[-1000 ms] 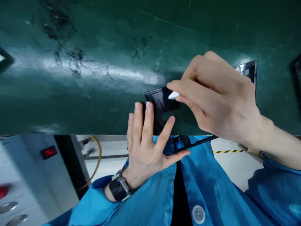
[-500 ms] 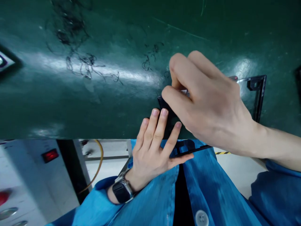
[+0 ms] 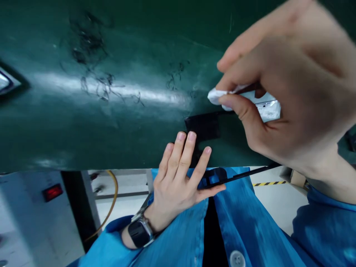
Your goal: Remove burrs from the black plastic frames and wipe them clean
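A black rectangular plastic frame [image 3: 204,125] lies on the green table, its near side sticking out past the table edge. My left hand [image 3: 176,172] rests flat on the frame's left end with fingers spread, and the thumb stretches along the overhanging near bar. Raised above the far side of the frame, my right hand [image 3: 300,89] pinches a crumpled white cloth [image 3: 216,96] between thumb and fingers. The hand hides most of the frame's right part. A watch [image 3: 140,233] is on my left wrist.
Tangled dark threads [image 3: 89,40] lie on the green tabletop [image 3: 139,129]. At the left edge is a shiny diamond-shaped object [image 3: 5,82]. Below the table, a cabinet with a red switch [image 3: 52,193] and a yellow hose [image 3: 112,200] stand at the left.
My right hand has lifted and moved right, off the frame, bringing the white cloth into sight. My left hand stays nearly where it was on the frame.
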`<state>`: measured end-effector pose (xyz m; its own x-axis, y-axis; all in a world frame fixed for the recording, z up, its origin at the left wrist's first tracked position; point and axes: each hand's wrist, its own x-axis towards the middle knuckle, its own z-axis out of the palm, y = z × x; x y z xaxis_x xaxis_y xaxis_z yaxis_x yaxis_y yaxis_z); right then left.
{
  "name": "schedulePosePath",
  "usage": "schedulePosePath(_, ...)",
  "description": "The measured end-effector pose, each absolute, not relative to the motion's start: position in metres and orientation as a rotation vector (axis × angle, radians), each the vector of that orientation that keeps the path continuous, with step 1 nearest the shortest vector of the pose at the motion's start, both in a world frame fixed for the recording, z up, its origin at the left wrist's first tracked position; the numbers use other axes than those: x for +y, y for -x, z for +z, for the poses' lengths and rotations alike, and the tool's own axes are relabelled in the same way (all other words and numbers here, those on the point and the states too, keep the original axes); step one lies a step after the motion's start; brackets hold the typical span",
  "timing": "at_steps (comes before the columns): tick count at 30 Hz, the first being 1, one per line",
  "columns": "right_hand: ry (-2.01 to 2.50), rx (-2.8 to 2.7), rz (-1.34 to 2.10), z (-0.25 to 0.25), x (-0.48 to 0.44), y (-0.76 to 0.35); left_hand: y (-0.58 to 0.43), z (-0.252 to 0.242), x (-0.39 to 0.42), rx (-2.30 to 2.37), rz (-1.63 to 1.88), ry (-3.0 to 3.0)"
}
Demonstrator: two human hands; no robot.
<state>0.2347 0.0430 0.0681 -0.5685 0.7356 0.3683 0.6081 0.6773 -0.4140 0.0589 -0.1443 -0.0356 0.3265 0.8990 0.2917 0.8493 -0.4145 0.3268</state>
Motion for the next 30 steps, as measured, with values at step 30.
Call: schedulePosePath(30,0.667,-2.516,0.047,0.009,0.021,-0.241,-0.034,-0.029,-0.132,1.58,0.697,-2.379)
